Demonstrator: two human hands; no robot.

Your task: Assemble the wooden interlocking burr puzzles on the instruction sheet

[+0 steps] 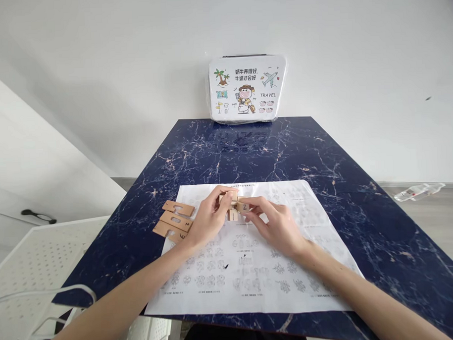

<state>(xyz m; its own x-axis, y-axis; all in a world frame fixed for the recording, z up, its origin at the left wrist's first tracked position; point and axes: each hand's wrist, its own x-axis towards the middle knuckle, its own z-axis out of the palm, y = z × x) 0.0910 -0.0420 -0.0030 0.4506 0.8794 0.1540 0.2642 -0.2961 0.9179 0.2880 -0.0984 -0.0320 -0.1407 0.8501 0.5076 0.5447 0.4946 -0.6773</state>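
My left hand (209, 216) is closed on a small cluster of interlocking wooden puzzle pieces (233, 216), held over the upper middle of a printed sheet (267, 277). The end of one piece there bears a mark like a 1. My right hand (278, 221) pinches a wooden puzzle piece marked 2 (244, 207) between thumb and fingers, and this piece touches the cluster's right side. How the pieces join inside is hidden by the fingers. Left of my left hand lie several flat notched wooden pieces, among them one numbered 2 (176, 221) and one numbered 3 (169, 230).
A dark blue marbled table (167, 162) bears the sheet, which shows rows of small diagrams. At the far edge a white cartoon-printed case (248, 90) stands against the wall. White perforated furniture (32, 251) and a cable (67, 289) are at left; clear plastic packaging (418, 191) is at right.
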